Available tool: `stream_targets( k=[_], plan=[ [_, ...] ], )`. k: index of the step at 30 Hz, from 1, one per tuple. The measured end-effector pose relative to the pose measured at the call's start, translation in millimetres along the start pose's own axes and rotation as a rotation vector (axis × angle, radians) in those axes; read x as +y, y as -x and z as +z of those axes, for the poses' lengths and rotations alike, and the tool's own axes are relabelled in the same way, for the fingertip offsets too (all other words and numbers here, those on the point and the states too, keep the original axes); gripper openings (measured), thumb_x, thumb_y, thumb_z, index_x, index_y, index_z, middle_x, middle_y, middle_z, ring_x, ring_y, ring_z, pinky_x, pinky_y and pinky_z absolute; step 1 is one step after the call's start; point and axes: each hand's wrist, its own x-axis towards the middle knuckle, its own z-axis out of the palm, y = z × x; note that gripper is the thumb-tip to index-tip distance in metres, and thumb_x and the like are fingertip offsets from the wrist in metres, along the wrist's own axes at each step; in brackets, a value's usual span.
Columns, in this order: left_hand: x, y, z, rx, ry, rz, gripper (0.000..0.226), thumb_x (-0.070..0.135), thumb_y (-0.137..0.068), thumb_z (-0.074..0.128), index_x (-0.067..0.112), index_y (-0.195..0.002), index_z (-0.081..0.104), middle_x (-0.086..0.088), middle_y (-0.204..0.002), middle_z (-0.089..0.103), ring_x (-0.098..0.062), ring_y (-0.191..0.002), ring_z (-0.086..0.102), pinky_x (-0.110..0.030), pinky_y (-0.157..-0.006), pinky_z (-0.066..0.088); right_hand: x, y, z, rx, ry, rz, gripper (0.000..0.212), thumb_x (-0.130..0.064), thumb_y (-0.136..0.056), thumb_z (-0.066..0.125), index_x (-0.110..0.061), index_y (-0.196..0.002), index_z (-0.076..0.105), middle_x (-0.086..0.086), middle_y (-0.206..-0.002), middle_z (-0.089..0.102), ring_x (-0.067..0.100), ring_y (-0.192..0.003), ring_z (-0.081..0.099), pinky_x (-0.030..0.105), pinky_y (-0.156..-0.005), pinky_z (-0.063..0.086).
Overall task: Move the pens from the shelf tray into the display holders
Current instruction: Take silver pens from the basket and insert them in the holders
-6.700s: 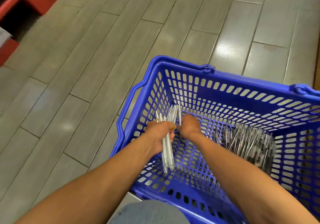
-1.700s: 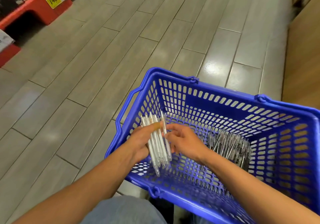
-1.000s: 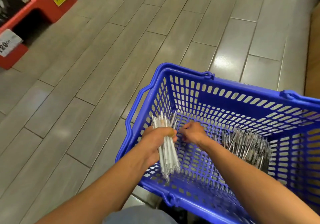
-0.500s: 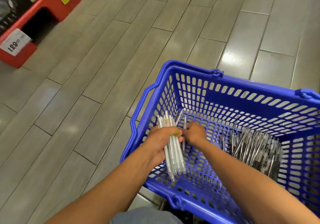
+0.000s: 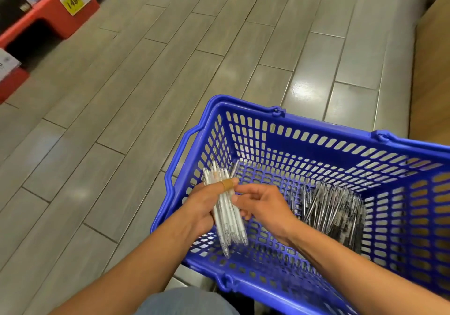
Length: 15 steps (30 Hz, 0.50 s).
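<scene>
A blue plastic basket point(image 5: 316, 129) sits on the floor in front of me. My left hand point(image 5: 202, 207) grips a bundle of several white pens point(image 5: 229, 214) over the basket's left end, a tan plaster on its thumb. My right hand point(image 5: 263, 205) is beside the bundle, its fingertips pinching one of the pens near the thumb. A heap of dark clear-barrelled pens point(image 5: 331, 210) lies on the basket floor to the right. No shelf tray or display holder is in view.
Grey plank-tile floor point(image 5: 146, 95) stretches to the left and ahead. A red shelf base with a yellow price tag point(image 5: 73, 1) stands at the top left. A wooden fixture point(image 5: 433, 58) runs along the right edge. My knee point(image 5: 187, 301) is at the bottom.
My right hand has lifted from the basket floor up to the bundle in my left hand. The view has swung slightly left and up.
</scene>
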Motion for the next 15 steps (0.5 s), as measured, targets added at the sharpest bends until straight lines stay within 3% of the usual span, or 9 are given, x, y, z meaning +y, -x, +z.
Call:
stream_targets(
  k=[3, 7, 11, 13, 15],
  plan=[
    [0, -2, -1, -0.001, -0.016, 0.026, 0.040, 0.013, -0.078, 0.078, -0.002, -0.114, 0.067, -0.025, -0.105, 0.072, -0.038, -0.089, 0.072, -0.043, -0.072, 0.058, 0, -4, 0, -0.014, 0.024, -0.051, 0.020, -0.019, -0.075, 0.080, -0.010, -0.091, 0.074, -0.002, -0.063, 0.068, 0.007, -0.055, 0.060, 0.019, -0.056, 0.051],
    [-1, -5, -2, 0.067, -0.087, 0.063, 0.031, 0.002, -0.080, 0.071, -0.005, -0.111, 0.067, -0.013, -0.073, 0.069, -0.023, -0.062, 0.067, -0.033, -0.059, 0.056, 5, -38, -33, -0.167, -0.010, 0.051, 0.024, -0.034, -0.071, 0.076, -0.016, -0.087, 0.077, 0.005, -0.081, 0.073, 0.010, -0.061, 0.061, 0.021, -0.060, 0.051],
    [0, -7, -3, 0.041, -0.091, 0.051, 0.029, 0.001, -0.081, 0.069, -0.002, -0.110, 0.064, -0.008, -0.065, 0.063, -0.020, -0.058, 0.062, -0.037, -0.065, 0.056, 34, -109, -51, 0.180, 0.052, 0.158, 0.015, -0.013, -0.092, 0.064, -0.004, -0.103, 0.069, 0.011, -0.087, 0.070, 0.015, -0.066, 0.062, 0.027, -0.060, 0.054],
    [-1, -7, -2, 0.029, -0.084, 0.049, 0.028, 0.001, -0.081, 0.068, -0.002, -0.109, 0.064, -0.008, -0.066, 0.062, -0.020, -0.059, 0.061, -0.037, -0.066, 0.054, 51, -140, -35, 0.319, 0.300, 0.178, 0.016, -0.014, -0.093, 0.061, -0.001, -0.085, 0.068, 0.013, -0.077, 0.068, 0.020, -0.063, 0.060, 0.038, -0.061, 0.057],
    [-3, -5, -1, 0.024, -0.070, 0.039, 0.027, 0.001, -0.080, 0.068, 0.000, -0.108, 0.065, -0.009, -0.067, 0.061, -0.020, -0.059, 0.060, -0.034, -0.063, 0.053, 59, -162, -14, 0.348, 0.527, 0.197, 0.024, -0.026, -0.093, 0.065, -0.007, -0.078, 0.061, 0.008, -0.072, 0.060, 0.021, -0.065, 0.054, 0.032, -0.055, 0.046]
  ],
)
